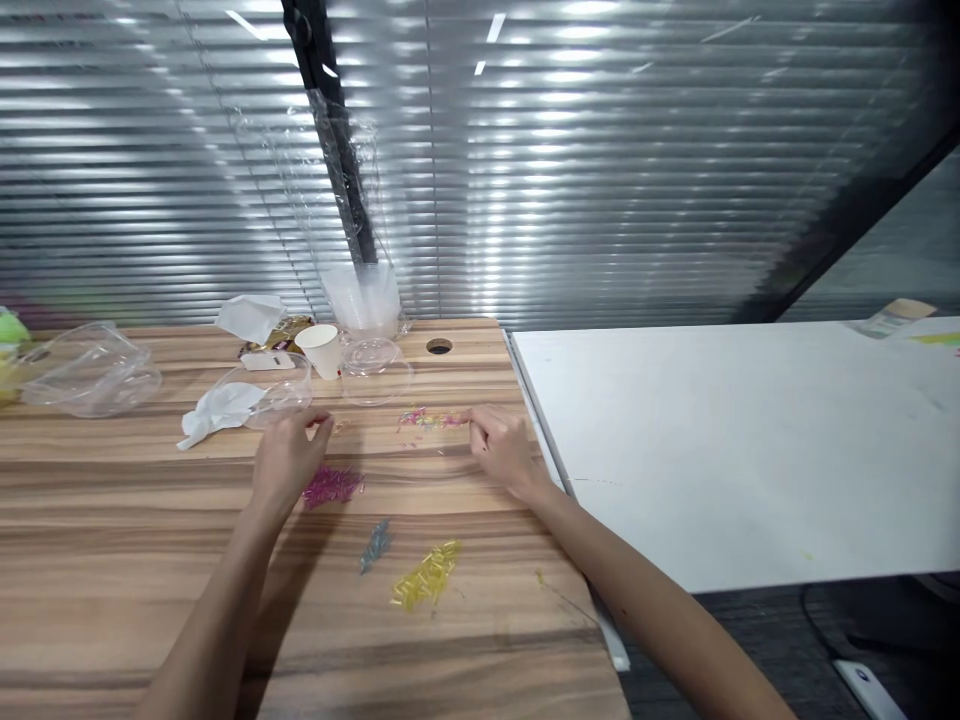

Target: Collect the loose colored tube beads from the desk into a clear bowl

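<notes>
Seemingly, mixed beads point(431, 419) touch the right grip point(501, 447), its hold unclear, as with the left grip point(289, 450).

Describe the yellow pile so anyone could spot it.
On the striped brown wooden table, start at the near side. The closest pile is the loose heap of short yellow tubes, brighter and bigger than the grey-blue tube pile beside it.

- Brown striped wood-grain tabletop point(112, 560)
- Front: yel. tube-bead pile point(427, 577); grey-blue bead pile point(376, 545) L of it
- Mid: magenta bead pile point(334, 486); multicol. bead pile point(431, 419) back R
- Back: wht. paper cup point(321, 351); clr. plastic tub point(94, 378) far L
</notes>
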Available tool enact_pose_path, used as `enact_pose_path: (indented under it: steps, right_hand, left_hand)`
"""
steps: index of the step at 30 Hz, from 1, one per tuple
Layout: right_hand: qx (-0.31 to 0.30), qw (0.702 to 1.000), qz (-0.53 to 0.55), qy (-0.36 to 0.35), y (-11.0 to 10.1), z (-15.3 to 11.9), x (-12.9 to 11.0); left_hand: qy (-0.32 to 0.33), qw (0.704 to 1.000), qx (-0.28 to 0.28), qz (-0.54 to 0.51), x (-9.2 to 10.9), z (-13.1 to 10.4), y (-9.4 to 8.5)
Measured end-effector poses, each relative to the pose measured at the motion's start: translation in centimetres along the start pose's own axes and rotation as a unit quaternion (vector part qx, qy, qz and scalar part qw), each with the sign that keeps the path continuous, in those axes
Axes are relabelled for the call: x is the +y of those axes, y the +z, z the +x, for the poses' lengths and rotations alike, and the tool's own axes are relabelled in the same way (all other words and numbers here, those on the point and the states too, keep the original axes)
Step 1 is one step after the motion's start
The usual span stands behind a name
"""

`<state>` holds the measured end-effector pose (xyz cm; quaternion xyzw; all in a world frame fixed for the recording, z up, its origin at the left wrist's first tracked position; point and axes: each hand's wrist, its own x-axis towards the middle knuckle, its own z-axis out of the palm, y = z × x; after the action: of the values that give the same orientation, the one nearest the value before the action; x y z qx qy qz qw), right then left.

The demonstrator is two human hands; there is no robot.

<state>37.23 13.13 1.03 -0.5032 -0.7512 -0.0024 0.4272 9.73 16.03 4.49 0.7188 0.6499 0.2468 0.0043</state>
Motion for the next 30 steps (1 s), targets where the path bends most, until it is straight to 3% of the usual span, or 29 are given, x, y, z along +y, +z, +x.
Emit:
enact_pose_path:
  steps: [3, 6, 9, 17, 23, 30]
  right_hand:
    - [0.001, 1.000, 0.013, 0.023, 0.0, 0.0, 0.0]
    - [-0.042, 0.999, 0.022, 0.017, 0.1, 0.0, -0.3]
    - [-0.097, 0.995, 0.013, -0.001, 0.3, 0.0, -0.7]
    - [-0.128, 0.991, -0.017, -0.040, 0.7, 0.0, -1.1]
    - [-0.147, 0.988, -0.021, -0.047, 0.8, 0.0, -1.2]
    - [-0.165, 0.985, -0.039, -0.029, 0.7, 0.2, -1.3]
  left_hand:
    - [0.077, 0.993, -0.056, -0.072, 1.1, -0.4, 1.4]
    - [0.154, 0.972, -0.121, -0.132, 3.0, -1.2, 3.1]
    - [0.202, 0.957, -0.128, -0.166, 4.4, -2.1, 4.6]
    - [0.181, 0.974, -0.032, -0.133, 3.6, -2.1, 6.0]
    - [0.193, 0.960, -0.098, -0.179, 4.0, -1.7, 5.6]
    - [0.213, 0.950, -0.122, -0.192, 5.3, -1.4, 5.5]
